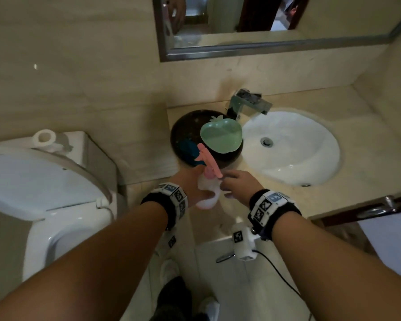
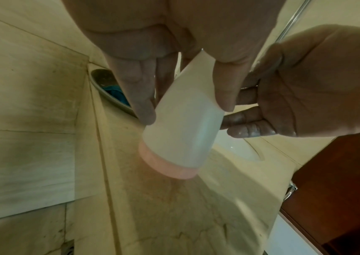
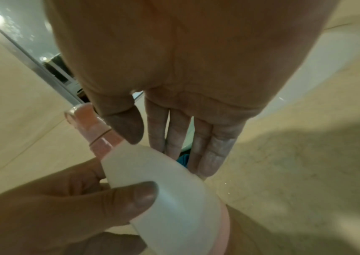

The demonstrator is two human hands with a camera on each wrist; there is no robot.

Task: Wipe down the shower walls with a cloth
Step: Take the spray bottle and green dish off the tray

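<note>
Forearms reach out together in the head view, each wearing one black wristband with square markers. The left hand [image 1: 190, 186] wraps one white plastic spray bottle with a pink trigger head [image 1: 207, 193] at the front edge of the beige stone counter [image 1: 347, 181]; the right hand [image 1: 239, 185] hovers just beside it, fingers loosely extended. One blue cloth [image 1: 189, 148] lies in the round dark basin [image 1: 183, 130], under one green leaf-shaped dish [image 1: 221, 136].

Left wrist view: fingers [image 2: 141, 96] and thumb curl round the tilted bottle.

Right wrist view: four fingers [image 3: 209, 151] straight, close together, holding nothing.
</note>
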